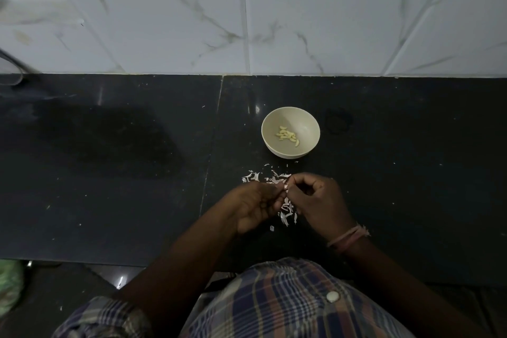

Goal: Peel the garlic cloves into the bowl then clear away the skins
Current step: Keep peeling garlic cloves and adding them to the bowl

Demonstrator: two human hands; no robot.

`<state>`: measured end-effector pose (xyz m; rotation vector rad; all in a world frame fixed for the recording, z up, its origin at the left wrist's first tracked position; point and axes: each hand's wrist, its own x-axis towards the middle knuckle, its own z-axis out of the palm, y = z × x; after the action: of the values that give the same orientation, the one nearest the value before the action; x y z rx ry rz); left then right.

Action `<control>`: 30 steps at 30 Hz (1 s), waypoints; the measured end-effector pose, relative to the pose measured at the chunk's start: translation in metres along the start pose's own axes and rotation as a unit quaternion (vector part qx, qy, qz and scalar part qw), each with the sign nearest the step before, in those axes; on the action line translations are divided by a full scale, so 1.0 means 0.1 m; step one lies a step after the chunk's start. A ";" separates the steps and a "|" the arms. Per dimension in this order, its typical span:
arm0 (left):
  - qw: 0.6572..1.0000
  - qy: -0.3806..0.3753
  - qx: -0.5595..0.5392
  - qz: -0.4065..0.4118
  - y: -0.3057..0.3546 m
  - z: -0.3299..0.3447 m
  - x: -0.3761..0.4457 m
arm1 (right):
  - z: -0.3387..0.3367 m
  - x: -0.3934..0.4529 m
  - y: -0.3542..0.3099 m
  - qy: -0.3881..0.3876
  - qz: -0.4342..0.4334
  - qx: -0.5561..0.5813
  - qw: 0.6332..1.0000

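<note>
From the head camera, I watched both hands meet over the dark countertop (137, 173), just short of the cream bowl (310, 123). The left hand (258, 206) and right hand (318, 200) each curled their fingertips onto a small garlic clove (286, 186), mid-peel. Peeled cloves (287, 135) lay in the bowl; papery skins (286, 212) littered the counter beneath. I judged peeling unfinished: next, strip this clove, drop it in.

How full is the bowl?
Nearly empty: the bowl stands upright with a small cluster of peeled garlic cloves lying on its bottom.
</note>
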<state>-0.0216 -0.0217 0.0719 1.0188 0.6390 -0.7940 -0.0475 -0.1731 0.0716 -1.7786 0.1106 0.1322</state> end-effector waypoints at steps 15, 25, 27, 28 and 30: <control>0.917 0.055 0.214 0.333 -0.22 0.09 -0.09 | 0.10 0.05 0.06 0.081 0.138 0.139 0.977; 0.988 -0.018 -0.009 0.153 -0.18 0.08 -0.03 | 0.05 0.06 0.12 0.022 0.137 0.118 0.983; 0.992 -0.016 -0.076 0.096 -0.18 0.08 0.00 | 0.07 0.07 0.10 0.014 0.141 0.141 0.980; 0.992 -0.013 -0.104 0.073 -0.18 0.08 0.00 | 0.08 0.07 0.09 0.012 0.144 0.155 0.977; 0.989 -0.010 -0.142 0.042 -0.17 0.08 0.00 | 0.10 0.08 0.11 0.014 0.157 0.180 0.971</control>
<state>-0.0343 -0.0338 0.0666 0.7717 0.6663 -0.6185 -0.0415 -0.1662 0.0577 -1.3902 0.4114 0.2963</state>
